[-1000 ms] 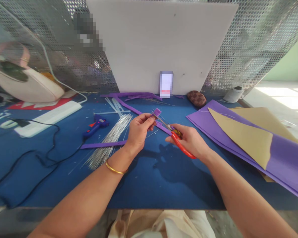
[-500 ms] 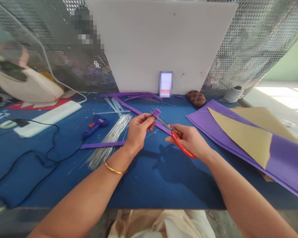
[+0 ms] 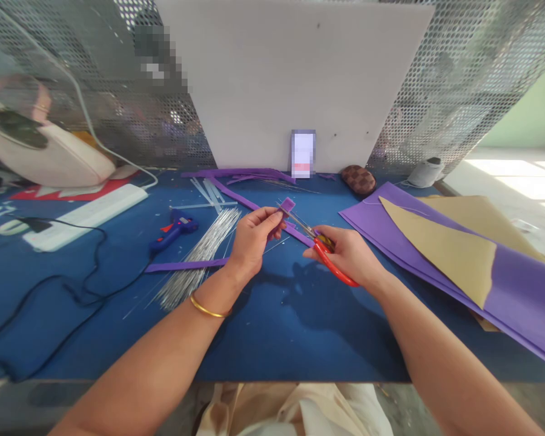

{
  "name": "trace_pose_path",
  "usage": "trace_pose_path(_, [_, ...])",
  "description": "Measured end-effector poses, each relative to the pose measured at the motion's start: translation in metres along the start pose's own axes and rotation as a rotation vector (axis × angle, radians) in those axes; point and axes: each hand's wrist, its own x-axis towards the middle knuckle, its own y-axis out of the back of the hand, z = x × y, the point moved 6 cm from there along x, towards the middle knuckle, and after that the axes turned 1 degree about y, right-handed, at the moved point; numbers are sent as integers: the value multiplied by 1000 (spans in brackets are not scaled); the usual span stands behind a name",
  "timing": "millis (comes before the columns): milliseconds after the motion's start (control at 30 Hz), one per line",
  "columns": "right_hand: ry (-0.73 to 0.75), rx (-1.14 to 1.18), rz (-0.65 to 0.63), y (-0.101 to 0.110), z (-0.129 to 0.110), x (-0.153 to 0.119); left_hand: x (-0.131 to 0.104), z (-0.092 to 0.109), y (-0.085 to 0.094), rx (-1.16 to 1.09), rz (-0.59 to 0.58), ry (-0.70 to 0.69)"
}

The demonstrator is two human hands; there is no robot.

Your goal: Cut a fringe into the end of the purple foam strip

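Observation:
A small purple piece (image 3: 287, 204), looking like folded paper or felt, is pinched between the thumb and fingers of my left hand (image 3: 258, 235). My right hand (image 3: 346, 249) is closed round the red handles of a pair of scissors (image 3: 330, 266). The metal blades point up and left and reach the purple piece at my left fingertips; whether they are cutting into it, I cannot tell. Behind and below the blades runs a long purple strip (image 3: 236, 197). A bundle of thin silvery wires (image 3: 200, 260) lies left of my left hand, across another purple strip (image 3: 181, 265).
On the blue table (image 3: 272, 345) lie a blue glue gun (image 3: 175, 233) with a black cord, clear glue sticks (image 3: 213, 191) and a white power strip (image 3: 88, 218). Purple sheets (image 3: 522, 290) cover the right side. A phone (image 3: 303, 154) leans on the white board (image 3: 300, 79); a checkered pouch (image 3: 358, 179) sits nearby.
Almost nothing differs. The scissors and my right hand have shifted very slightly, with the blades still at the purple piece in my left fingers.

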Motion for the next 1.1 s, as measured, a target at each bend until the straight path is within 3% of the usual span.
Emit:
trace_pose_path(433, [-27, -14, 40, 13, 6, 2, 10, 4, -16, 69, -46, 5])
trace_pose_path(700, [-53, -20, 155, 32, 18, 3, 33, 16, -40, 129, -205, 39])
trace_pose_path(933, [-63, -39, 124, 31, 19, 4, 35, 11, -40, 90, -231, 62])
trace_pose_path(1100, [-62, -57, 129, 32, 17, 3, 31, 17, -41, 78, -246, 36])
